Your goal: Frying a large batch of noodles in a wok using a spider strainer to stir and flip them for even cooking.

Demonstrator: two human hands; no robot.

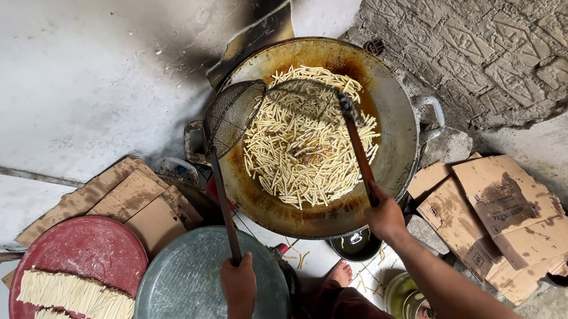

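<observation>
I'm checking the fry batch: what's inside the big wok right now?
Inside the wok: pale dough sticks in oil, plus two mesh skimmers, one in each hand. The sticks hide the wok's bottom.

The wok (pixel 398 111) is largely filled with pale strips (pixel 309 148); a mesh skimmer (pixel 231 115) overhangs its left rim and a second utensil (pixel 357 148) crosses the right half. Bare metal shows along the wok's right wall. The grey round tray (pixel 185 304) lies open. Stacked cardboard (pixel 507 223) crowds the floor right of the wok.
</observation>
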